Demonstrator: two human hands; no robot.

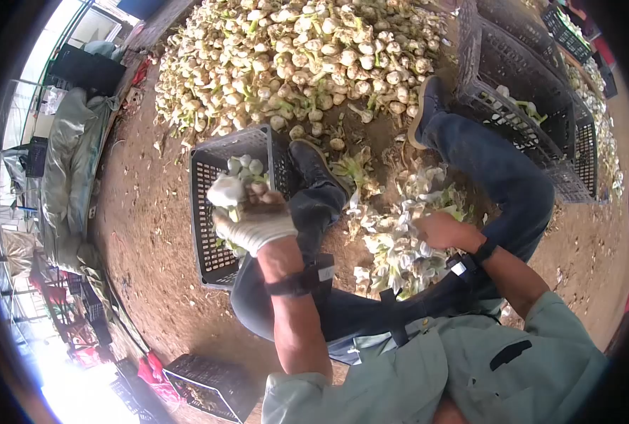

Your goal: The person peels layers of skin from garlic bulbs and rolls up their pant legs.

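My left hand (258,222), partly covered by a white glove, is over a black crate (199,205) on the left. Its fingers, smeared by motion, are closed around a large white garlic bulb (226,191). Several pale bulbs (247,167) lie in the crate below and beyond it. My right hand (441,230), bare and with a black band at the wrist, is curled above the white peelings and leaves (399,244) between my legs. What it holds, if anything, is hidden.
A big heap of garlic bulbs (293,60) lies on the earth floor ahead. Black crates (519,99) stand at the right beside my leg, with another crate (212,385) at the lower left. A grey-green tarp (74,169) runs along the left side.
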